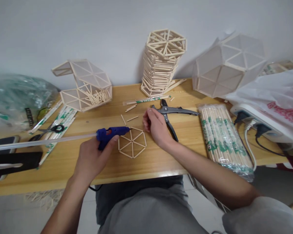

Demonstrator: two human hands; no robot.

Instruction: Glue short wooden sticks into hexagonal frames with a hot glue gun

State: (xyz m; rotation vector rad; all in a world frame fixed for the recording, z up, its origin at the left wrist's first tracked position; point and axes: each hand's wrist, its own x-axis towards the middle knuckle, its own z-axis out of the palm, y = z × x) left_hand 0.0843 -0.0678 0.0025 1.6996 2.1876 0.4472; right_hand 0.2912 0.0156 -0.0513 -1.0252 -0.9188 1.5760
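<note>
My left hand [91,159] grips a blue glue gun [113,132] with a long clear glue stick [63,140] trailing from its back. The gun's tip is at the upper edge of a flat hexagonal frame of wooden sticks [132,143], which lies on the table with spokes meeting at its centre. Right of the frame's upper corner is my right hand [156,125], its fingers curled together; what they hold, if anything, is hidden. Two loose short sticks [132,119] lie just above the frame. Grey pliers [172,112] lie beside and partly behind my right hand.
A tall stick tower [160,68] stands against the wall, between an open stick box [85,86] and a covered polyhedron [230,65]. Bagged chopsticks [222,136] and a power strip [261,120] lie right. Scissors [47,130], wrapped chopsticks [61,122] and plastic bags [19,100] are left.
</note>
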